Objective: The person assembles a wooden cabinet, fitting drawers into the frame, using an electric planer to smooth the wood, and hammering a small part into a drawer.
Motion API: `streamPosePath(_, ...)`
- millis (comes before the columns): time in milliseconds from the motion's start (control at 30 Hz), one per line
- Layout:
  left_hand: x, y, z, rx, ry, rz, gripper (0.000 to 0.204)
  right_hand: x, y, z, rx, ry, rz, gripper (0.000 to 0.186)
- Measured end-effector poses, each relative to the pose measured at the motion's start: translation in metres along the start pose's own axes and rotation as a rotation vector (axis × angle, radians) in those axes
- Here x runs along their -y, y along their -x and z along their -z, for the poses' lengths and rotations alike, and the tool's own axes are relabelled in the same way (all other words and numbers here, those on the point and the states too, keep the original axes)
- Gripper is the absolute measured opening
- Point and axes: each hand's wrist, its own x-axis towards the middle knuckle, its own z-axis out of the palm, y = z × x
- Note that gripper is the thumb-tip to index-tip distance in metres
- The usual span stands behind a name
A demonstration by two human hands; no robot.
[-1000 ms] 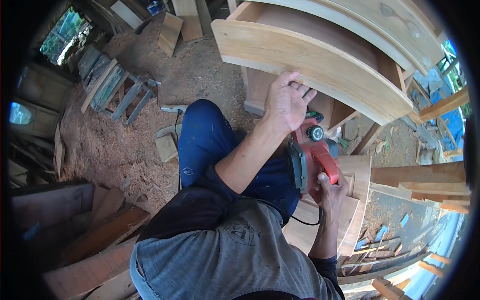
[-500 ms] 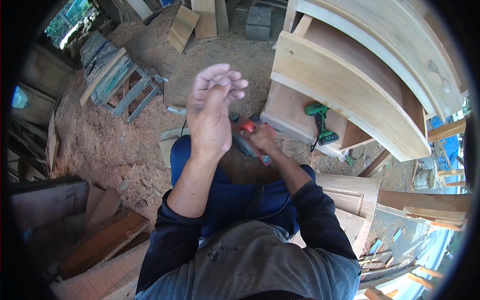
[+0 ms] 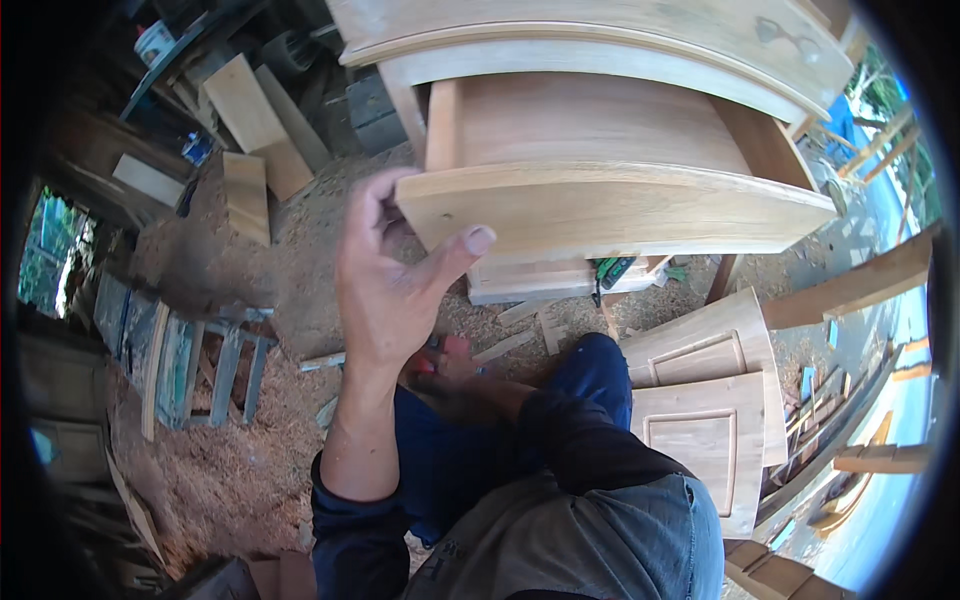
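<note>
My left hand point(image 3: 385, 280) is at the left end of a pale wooden drawer point(image 3: 620, 210), fingers curled around its edge and thumb across the front face. The drawer is pulled out of a large wooden cabinet point(image 3: 580, 55). Low down, partly behind my left forearm, my right hand point(image 3: 462, 372) is blurred and closed on a red power tool point(image 3: 454, 347) that looks like an electric hand planer. Most of the tool is hidden.
A green cordless drill point(image 3: 613, 271) shows below the drawer. Panelled doors point(image 3: 700, 440) lie at the right by my knee. A worn stool point(image 3: 205, 365) stands on shavings at left; boards point(image 3: 250, 115) and a grey block point(image 3: 375, 110) are behind.
My view has turned toward the cabinet. My left hand, raised and empty before, is now at the drawer's left end. My right hand has stayed on the red tool, down low.
</note>
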Motion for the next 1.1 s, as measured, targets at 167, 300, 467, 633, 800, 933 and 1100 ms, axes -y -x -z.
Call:
streamPosePath(167,0.007,-0.003,-0.014,-0.067,0.033,0.051,0.054,0.039,0.057,0.051,0.004,-0.061,0.105,0.063)
streamPosePath(300,0.011,0.0,-0.008,0.01,0.013,0.053,0.051,-0.011,0.103,0.115,-0.597,-0.128,0.25,0.034)
streamPosePath(467,0.005,0.004,-0.003,-0.002,-0.29,-0.123,0.046,0.01,0.344,0.305,-1.733,-0.102,0.414,0.041)
streamPosePath(633,0.001,0.003,-0.004,-0.017,-0.367,-0.168,0.044,0.046,0.391,0.413,-1.857,0.178,0.855,0.074)
streamPosePath(800,0.003,-0.001,-0.004,0.041,-0.415,-0.192,0.043,0.068,0.338,0.435,-1.587,-0.073,0.742,0.083)
streamPosePath(933,0.007,0.005,0.004,0.007,-0.36,-0.104,0.042,0.063,0.34,0.436,-1.575,-0.078,0.658,0.085)
streamPosePath(1100,-0.001,0.004,-0.007,-0.002,-0.369,-0.165,0.044,0.054,0.377,0.45,-1.743,-0.18,0.938,0.084)
